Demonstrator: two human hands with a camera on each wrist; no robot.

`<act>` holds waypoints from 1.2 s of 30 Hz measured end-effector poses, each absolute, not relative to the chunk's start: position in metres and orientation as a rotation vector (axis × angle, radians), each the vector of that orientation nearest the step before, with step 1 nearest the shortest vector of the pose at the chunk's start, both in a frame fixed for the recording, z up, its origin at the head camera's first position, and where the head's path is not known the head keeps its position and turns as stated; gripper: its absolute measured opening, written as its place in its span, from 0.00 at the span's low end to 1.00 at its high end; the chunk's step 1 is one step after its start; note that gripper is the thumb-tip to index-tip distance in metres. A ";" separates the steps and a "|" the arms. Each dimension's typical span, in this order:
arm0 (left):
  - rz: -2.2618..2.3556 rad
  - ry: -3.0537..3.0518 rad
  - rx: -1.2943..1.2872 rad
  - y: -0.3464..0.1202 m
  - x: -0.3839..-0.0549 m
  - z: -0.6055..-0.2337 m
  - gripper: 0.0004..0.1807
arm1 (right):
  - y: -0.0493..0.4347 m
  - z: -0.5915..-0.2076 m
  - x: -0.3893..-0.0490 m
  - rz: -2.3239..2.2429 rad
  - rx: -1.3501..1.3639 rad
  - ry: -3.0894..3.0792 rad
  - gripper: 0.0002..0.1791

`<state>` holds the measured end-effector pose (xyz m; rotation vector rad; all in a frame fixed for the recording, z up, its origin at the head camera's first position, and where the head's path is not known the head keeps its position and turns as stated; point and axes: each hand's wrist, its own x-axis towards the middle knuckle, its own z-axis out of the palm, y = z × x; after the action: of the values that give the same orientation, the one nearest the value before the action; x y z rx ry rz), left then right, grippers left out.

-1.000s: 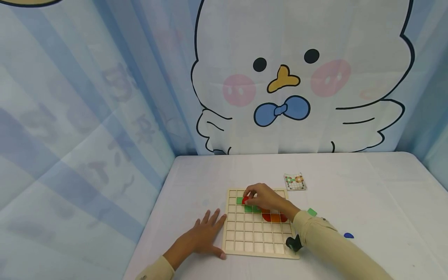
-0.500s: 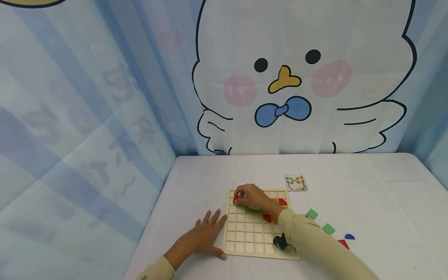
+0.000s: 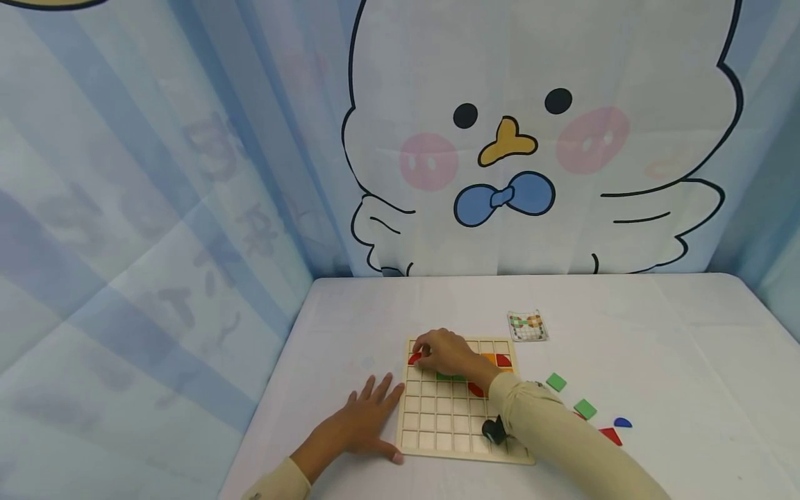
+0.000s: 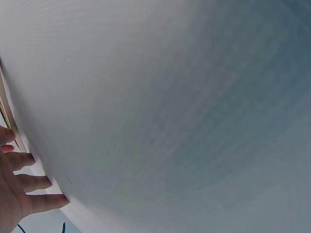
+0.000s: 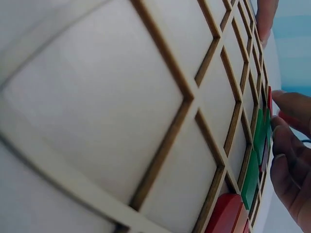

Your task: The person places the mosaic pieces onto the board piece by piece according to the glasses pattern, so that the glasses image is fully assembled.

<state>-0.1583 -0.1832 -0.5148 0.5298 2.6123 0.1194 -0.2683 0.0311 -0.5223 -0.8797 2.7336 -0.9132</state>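
Note:
A wooden grid board point(image 3: 459, 441) lies on the table, with flat coloured tiles in some of its squares. My right hand point(image 3: 446, 353) reaches over its far left part, fingers and thumb pinching at a red tile with a curved edge point(image 3: 414, 358) in the leftmost column. In the right wrist view, that red tile point(image 5: 269, 99) stands at the fingertips, and more red shows between the fingers. Green tiles point(image 5: 250, 177) sit beside it, partly hidden by the hand in the head view. My left hand point(image 3: 369, 420) rests spread on the table, thumb and fingertips at the board's left edge.
A small pattern card point(image 3: 528, 326) lies beyond the board's far right corner. Right of the board are loose green tiles point(image 3: 556, 382), a red one point(image 3: 610, 436) and a blue half-circle point(image 3: 622, 422). A black wrist camera point(image 3: 494, 430) hangs over the board.
My right hand has moved left across the board with the red tile, from near the second column to the leftmost one. More loose tiles show beside the sleeve. The left hand stays put.

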 end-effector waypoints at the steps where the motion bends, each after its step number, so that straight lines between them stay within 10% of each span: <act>1: 0.115 2.612 0.527 -0.183 -0.158 -0.515 0.68 | 0.031 -0.522 -0.269 -0.900 -0.877 2.737 0.07; 36: 0.108 2.623 0.524 -0.183 -0.157 -0.515 0.67 | 0.056 -0.511 -0.272 -0.906 -1.010 2.534 0.13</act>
<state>-0.1567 -0.1834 -0.5148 0.5244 2.6229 0.1081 -0.2718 0.0555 -0.5108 -1.0104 2.5341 -0.9057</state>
